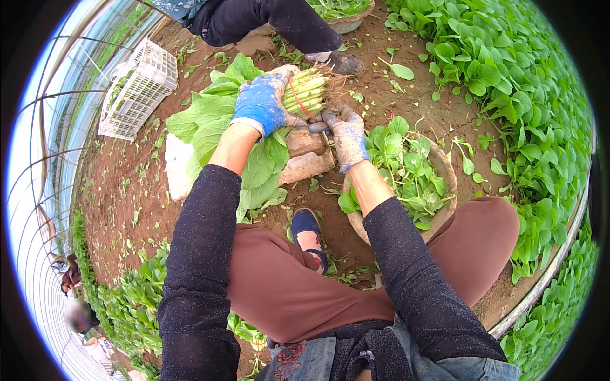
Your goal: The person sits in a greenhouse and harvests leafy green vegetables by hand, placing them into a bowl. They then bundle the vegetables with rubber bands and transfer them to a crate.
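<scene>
My left hand [262, 102], in a muddy blue-and-white glove, grips a bunch of leafy greens [305, 90]. Broad leaves hang to the left, while pale stems and brown roots point right. A red tie [299, 97] runs around the stems. At the tie's lower end, the fingers of my right hand [347, 135], in a dirt-caked glove, are pinched together on it. A small grey oblong piece [318, 127] shows at those fingertips; whether it is glove or tool I cannot tell. Below the bunch is a muddy, plastic-wrapped block [307, 167].
A round basin [448, 176] of loose greens stands right of my foot [309, 233]. Across from me sits another person, whose shoe [345, 63] is near the roots. A white plastic crate [143, 85] stands upper left. Dense leafy plants [505, 71] grow along the right.
</scene>
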A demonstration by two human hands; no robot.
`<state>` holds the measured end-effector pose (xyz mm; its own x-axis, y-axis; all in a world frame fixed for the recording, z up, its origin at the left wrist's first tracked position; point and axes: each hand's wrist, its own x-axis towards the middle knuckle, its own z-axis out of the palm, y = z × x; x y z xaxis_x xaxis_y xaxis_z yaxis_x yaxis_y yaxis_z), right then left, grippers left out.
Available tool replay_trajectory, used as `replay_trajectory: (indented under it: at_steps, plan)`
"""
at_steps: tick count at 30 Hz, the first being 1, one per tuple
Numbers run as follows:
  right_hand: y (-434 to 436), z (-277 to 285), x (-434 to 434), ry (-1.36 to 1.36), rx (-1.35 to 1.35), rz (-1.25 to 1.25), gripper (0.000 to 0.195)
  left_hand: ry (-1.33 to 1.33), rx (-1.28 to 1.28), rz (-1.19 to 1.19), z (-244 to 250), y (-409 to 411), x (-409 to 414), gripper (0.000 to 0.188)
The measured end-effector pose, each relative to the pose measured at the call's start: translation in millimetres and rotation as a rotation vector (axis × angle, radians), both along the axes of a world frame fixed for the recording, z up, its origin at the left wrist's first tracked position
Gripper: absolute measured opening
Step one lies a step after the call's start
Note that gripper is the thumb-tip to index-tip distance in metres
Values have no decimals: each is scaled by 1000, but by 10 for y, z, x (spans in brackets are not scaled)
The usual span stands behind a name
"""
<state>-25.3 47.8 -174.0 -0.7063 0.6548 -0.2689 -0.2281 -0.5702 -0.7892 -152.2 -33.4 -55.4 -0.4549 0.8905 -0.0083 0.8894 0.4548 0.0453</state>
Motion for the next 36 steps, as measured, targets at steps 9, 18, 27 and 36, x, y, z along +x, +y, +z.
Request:
replay_trajectory:
  at_steps: [9, 18, 27, 36]
  plan:
    - [-103, -62, -130, 68, -74, -232, 9, 58, -65, 20, 14, 56, 64, 103]
    - [-92, -122, -131, 57, -58, -367, 13, 171, -30, 46, -73, 42, 102, 105]
    - [-20, -313, 201, 37, -35, -236, 18, 66, -35, 71, -38, 74, 97, 95]
    - [69, 16, 88, 54, 40, -86, 9, 101, -40, 40, -19, 35, 92, 101]
